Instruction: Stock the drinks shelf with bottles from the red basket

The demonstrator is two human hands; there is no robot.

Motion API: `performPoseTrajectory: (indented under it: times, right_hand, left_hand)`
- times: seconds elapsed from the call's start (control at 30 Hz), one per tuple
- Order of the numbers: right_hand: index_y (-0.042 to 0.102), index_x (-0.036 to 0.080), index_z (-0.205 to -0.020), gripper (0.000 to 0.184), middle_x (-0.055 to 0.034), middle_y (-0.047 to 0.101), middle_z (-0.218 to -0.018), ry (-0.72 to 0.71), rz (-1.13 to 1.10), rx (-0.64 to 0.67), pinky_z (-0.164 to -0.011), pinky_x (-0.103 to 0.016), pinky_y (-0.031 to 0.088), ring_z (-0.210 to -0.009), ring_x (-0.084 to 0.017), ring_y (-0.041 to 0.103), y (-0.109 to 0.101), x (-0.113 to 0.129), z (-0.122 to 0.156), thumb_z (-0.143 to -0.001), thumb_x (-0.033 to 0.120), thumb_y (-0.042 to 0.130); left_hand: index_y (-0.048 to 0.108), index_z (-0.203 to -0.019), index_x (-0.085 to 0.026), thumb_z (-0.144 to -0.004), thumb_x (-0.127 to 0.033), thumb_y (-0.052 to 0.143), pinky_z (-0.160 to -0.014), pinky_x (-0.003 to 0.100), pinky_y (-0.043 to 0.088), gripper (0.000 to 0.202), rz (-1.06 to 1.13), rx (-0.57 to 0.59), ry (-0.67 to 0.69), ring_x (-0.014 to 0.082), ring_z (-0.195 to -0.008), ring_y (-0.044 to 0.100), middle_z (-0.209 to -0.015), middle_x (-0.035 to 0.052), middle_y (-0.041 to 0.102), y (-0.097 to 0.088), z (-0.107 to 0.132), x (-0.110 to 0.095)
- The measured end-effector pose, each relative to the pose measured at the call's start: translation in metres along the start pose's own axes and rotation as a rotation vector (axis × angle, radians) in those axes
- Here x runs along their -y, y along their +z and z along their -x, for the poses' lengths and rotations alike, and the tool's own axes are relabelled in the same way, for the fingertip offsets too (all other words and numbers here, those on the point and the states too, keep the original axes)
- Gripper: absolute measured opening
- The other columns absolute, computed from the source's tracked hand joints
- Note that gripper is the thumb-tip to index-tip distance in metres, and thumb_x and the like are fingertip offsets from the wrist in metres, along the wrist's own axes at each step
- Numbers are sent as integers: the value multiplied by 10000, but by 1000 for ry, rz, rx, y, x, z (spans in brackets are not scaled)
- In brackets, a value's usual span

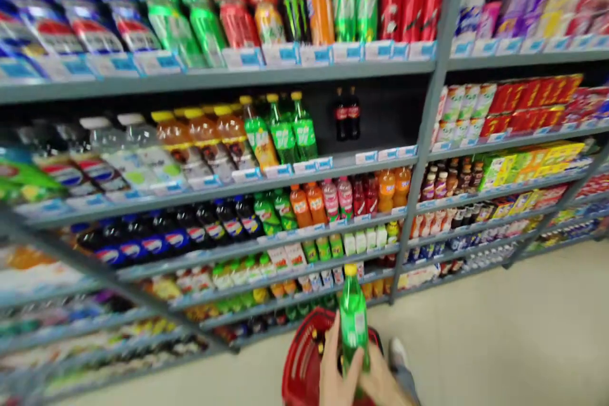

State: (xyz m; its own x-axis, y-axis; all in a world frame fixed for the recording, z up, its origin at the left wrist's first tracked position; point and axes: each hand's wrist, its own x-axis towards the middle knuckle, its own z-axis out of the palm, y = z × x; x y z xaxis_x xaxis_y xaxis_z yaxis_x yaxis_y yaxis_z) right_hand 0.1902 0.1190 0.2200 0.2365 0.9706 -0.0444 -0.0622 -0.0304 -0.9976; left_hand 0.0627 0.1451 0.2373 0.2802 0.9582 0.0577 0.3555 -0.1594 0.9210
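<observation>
A green soda bottle (354,320) with a yellow cap stands nearly upright between my hands, at the bottom of the head view. My left hand (334,365) grips it from the left, with the thumb across its lower front. From the right, my right hand (377,373) closes round its lower part. Below the hands is a red shopping basket (297,358), partly covered by them and the bottle. A few dark items with yellowish tops show inside the basket, too small to name.
A long grey shelf unit (371,70) fills the view, stacked with drink cans and bottles. Similar green bottles (284,133) stand on the second shelf, near two dark cola bottles (347,115). Cartons fill the right bay. A shoe (398,353) shows on the pale floor (504,336).
</observation>
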Motion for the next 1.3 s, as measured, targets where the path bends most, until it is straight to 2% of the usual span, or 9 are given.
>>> performPoseTrajectory:
  times: [0.07,0.13,0.3,0.57,0.77,0.9,1.0,1.13,1.3]
  right_hand:
    - [711,292,-1095,551,-69,752,-1088,8,30,44,-991,-538,598,-1040,-324,708,-5,-3,9,-744,713,760]
    - [683,223,-1104,537,-93,762,-1030,-99,109,48,-940,-490,610,-962,-303,716,-7,-3,12,-801,666,703]
    - [641,201,-1164,423,-80,769,-1022,-162,158,43,-841,-358,606,-885,-235,717,-8,-1,14,-910,538,619]
    - [584,182,-1304,473,-103,783,-1079,-114,322,50,-856,-357,580,-951,-251,748,-9,4,26,-967,508,521]
    - [593,197,-1083,386,-50,744,-768,-55,595,-59,-712,-347,558,-720,-265,740,0,10,27,-827,483,641]
    - [573,191,-1153,495,-131,756,-1010,-193,666,-131,-815,-431,593,-940,-325,748,3,12,27,-750,443,708]
    - [485,223,-1247,580,-110,742,-1117,-259,444,-57,-846,-412,614,-979,-279,749,3,13,28,-769,412,756]
    - [402,242,-1369,709,-113,662,-1228,-419,224,88,-827,-393,638,-1009,-258,740,2,15,34,-812,459,784]
    - [482,254,-1456,886,-154,515,-1337,-764,362,96,-961,-534,622,-1249,-357,625,3,17,36,-744,610,872]
  left_hand:
    - [516,-1569,-328,-887,-563,671,-1273,550,362,738,128,3,23,361,-1532,425,-1594,92,539,7,3,2]
    - [481,-1586,-249,-942,-553,641,-1290,522,329,730,246,2,55,337,-1543,413,-1629,139,487,11,6,3]
    - [465,-1584,-244,-977,-506,667,-1225,453,431,691,363,-9,65,315,-1490,485,-1623,146,489,10,14,-2]
    - [509,-1488,-251,-944,-435,729,-1114,413,520,615,414,-70,53,301,-1410,553,-1516,142,568,10,19,1]
    - [461,-1485,-242,-851,-429,807,-1080,398,536,746,410,-152,22,303,-1367,578,-1509,149,554,8,1,-13]
    - [474,-1448,-207,-793,-432,851,-1047,389,535,788,430,-234,-25,281,-1214,661,-1400,142,629,2,-13,-33]
    - [535,-1357,-206,-810,-506,837,-940,360,569,693,726,-178,-52,240,-1031,712,-1183,93,717,-6,-25,-42]
    - [640,-1088,-140,-791,-756,724,-597,304,554,688,1263,117,-142,201,-638,666,-766,46,687,-17,-40,-45]
    - [650,-1119,-162,-882,-729,638,-454,242,433,615,1555,144,-139,120,-492,523,-747,18,632,-25,-40,-48]
